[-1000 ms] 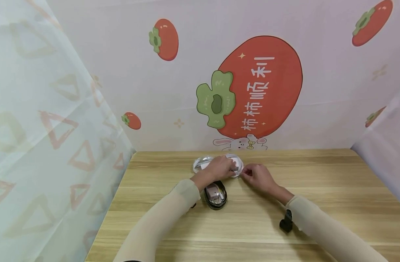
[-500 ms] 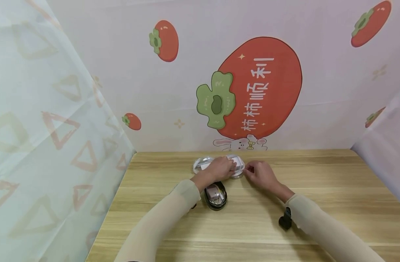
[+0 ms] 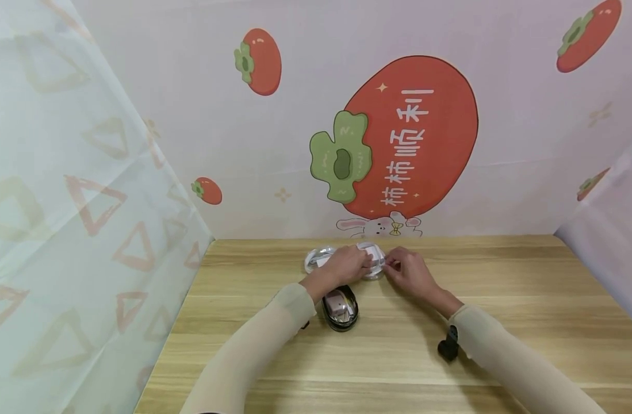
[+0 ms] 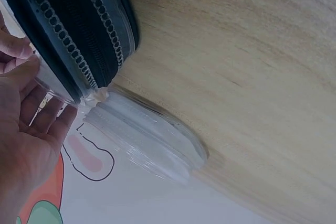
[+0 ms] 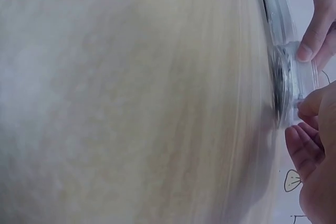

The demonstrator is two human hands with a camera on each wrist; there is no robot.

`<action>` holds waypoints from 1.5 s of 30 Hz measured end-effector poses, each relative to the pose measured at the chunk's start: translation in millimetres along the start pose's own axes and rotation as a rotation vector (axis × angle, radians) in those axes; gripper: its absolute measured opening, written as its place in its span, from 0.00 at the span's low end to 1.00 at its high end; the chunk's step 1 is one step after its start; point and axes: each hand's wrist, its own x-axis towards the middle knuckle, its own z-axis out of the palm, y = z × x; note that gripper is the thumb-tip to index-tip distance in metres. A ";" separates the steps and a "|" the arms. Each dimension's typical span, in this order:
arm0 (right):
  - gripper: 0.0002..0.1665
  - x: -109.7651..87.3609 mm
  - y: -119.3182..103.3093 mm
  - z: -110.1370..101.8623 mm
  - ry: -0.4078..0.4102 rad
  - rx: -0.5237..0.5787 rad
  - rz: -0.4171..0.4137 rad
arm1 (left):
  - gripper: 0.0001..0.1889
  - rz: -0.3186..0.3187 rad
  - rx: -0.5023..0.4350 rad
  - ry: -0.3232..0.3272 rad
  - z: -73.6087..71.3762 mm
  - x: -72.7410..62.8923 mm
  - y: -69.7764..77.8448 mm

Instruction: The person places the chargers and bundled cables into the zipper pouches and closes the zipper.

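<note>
A clear round zip pouch with white trim (image 3: 374,256) lies at the back of the table, something white inside it. My left hand (image 3: 348,264) holds its left side, the thumb on top in the right wrist view. At its right edge, my right hand (image 3: 411,273) pinches with thumb and forefinger; whether it has the zipper pull or the trim is too small to tell. A second white-trimmed clear pouch (image 3: 313,261) sits partly behind my left hand. Nearer lies a black-trimmed clear pouch (image 3: 340,309), with a charger plug and cable showing inside; its black zipper fills the left wrist view's top.
The wooden table (image 3: 378,356) meets a printed backdrop (image 3: 274,144) right behind the pouches. A side cloth (image 3: 88,230) borders the left edge. A black wrist camera (image 3: 448,344) hangs under my right sleeve.
My right hand has shifted slightly up, its fingertips staying at the pouch's right edge. The held pouch moved a little right, then back. My left hand has stayed nearly still.
</note>
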 end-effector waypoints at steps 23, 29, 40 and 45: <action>0.05 -2.0 1.8 -1.1 -0.091 0.076 0.003 | 0.08 0.009 -0.124 0.002 1.7 1.6 -6.6; 0.12 0.6 3.7 -0.2 -0.081 0.103 0.021 | 0.14 -0.049 -0.106 0.036 0.5 2.2 -1.9; 0.10 8.9 6.1 3.6 -0.029 0.079 0.041 | 0.18 -0.140 -0.100 0.019 3.0 5.5 4.8; 0.10 11.2 8.5 5.6 -0.020 0.059 0.043 | 0.16 -0.131 -0.110 0.021 3.1 6.8 4.9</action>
